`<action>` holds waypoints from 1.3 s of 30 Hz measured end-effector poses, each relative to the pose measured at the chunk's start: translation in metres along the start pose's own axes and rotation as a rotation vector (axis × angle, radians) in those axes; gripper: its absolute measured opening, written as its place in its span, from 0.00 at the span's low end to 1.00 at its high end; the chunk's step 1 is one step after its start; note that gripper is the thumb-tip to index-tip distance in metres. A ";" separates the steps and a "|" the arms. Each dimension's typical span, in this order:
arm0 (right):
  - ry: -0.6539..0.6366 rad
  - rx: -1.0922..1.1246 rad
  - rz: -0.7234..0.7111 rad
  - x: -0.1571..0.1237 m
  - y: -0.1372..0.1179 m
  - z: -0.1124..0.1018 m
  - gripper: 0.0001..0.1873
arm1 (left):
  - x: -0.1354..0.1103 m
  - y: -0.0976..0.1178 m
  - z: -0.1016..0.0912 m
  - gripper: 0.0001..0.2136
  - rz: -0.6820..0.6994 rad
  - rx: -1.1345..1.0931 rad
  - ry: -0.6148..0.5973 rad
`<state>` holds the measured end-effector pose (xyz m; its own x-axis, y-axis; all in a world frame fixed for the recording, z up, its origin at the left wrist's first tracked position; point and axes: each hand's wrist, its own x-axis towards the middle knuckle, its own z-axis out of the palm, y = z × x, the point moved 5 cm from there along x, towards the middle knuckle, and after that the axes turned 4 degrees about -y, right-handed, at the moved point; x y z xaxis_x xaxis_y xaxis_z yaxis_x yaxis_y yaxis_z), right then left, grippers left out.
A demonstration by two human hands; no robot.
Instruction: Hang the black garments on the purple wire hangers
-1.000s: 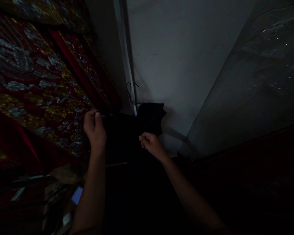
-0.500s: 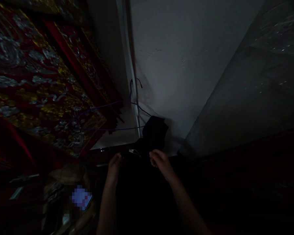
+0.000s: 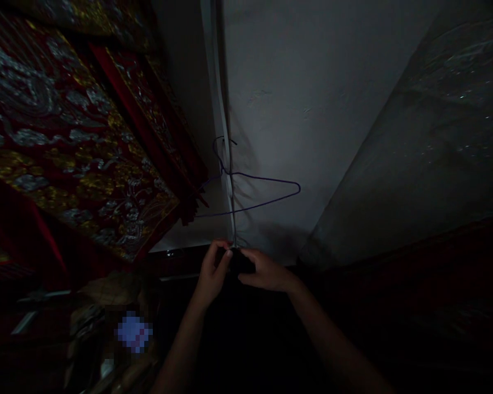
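In the gloom, a dark cloth lies between my two hands; its outline melts into the black below, so its kind cannot be made out. My left hand pinches its upper edge with thumb and forefinger. Opposite it, my right hand curves its fingers and thumb around the cloth's other side. Just above the hands, a purple wire hanger hangs bare by its hook from a narrow pale pole or cord along the wall.
Red cloth embroidered in gold and silver hangs at the left. A pale wall stands ahead, with a sheet of clear plastic at the right. Lower left, a person sits by a lit phone screen.
The dark cloth has come off the hanger, whose right arm now shows bare and has swung right. My hands have moved closer together, the left one shifting right.
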<state>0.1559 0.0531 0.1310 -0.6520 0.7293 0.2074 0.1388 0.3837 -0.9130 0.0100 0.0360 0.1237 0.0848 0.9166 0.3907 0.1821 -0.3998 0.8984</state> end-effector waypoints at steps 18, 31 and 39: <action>0.390 -0.271 -0.088 0.081 0.035 -0.089 0.12 | -0.029 -0.021 -0.110 0.06 -0.304 0.230 -0.087; 0.407 -0.214 -0.086 0.032 -0.005 -0.099 0.09 | 0.064 0.020 -0.145 0.15 0.001 0.671 -0.058; 0.439 -0.295 -0.092 0.027 -0.014 -0.103 0.08 | 0.078 -0.032 -0.129 0.13 -0.237 0.718 -0.242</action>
<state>0.2133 0.1253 0.1850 -0.3069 0.8290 0.4675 0.3408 0.5543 -0.7593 -0.1155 0.1208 0.1514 0.1601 0.9841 0.0770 0.8023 -0.1751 0.5707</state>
